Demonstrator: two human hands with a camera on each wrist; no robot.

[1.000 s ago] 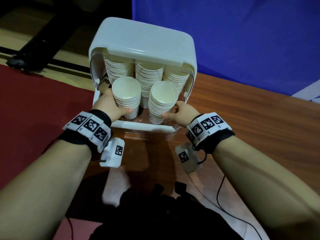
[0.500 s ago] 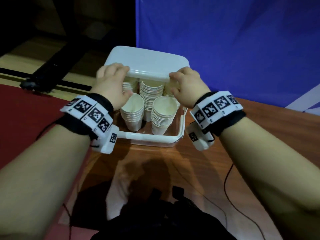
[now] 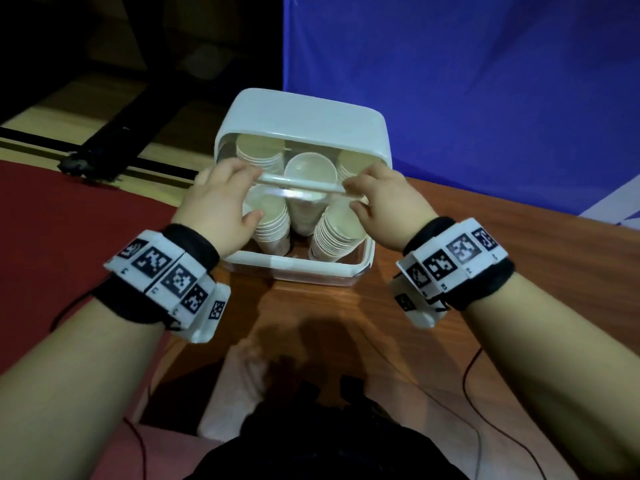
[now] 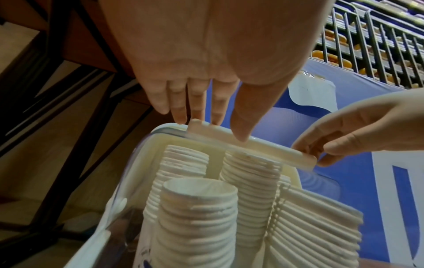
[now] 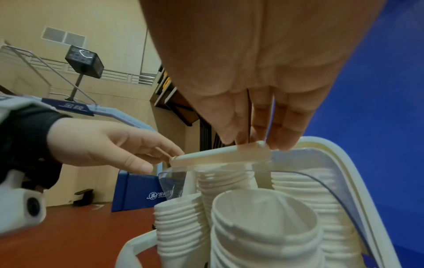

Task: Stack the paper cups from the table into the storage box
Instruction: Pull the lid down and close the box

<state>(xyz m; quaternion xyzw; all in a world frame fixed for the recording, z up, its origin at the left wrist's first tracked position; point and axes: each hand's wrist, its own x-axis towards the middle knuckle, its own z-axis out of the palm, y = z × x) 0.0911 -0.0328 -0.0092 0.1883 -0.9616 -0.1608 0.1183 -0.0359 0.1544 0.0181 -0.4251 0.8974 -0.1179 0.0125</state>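
Note:
The white storage box (image 3: 304, 123) stands on the wooden table (image 3: 485, 258) with several stacks of paper cups (image 3: 273, 220) upright inside. Its clear front cover is partway down, ending in a white handle bar (image 3: 301, 183). My left hand (image 3: 221, 199) pinches the bar's left end and my right hand (image 3: 377, 199) pinches its right end. The left wrist view shows my left hand (image 4: 211, 127) with its thumb in front of the handle bar (image 4: 252, 150) and its fingers behind, above the cup stacks (image 4: 199, 217). The right wrist view shows my right hand (image 5: 252, 143) pinching the handle bar (image 5: 220, 156) the same way.
A blue backdrop (image 3: 485, 81) hangs right behind the box. A red floor (image 3: 69, 220) lies off the table's left edge. Thin cables (image 3: 471, 375) trail across the near part of the table. No loose cups show on the table.
My hands left the front cup stacks, rose to the cover's handle bar at the top of the box, and have drawn the clear cover partway down over the cups.

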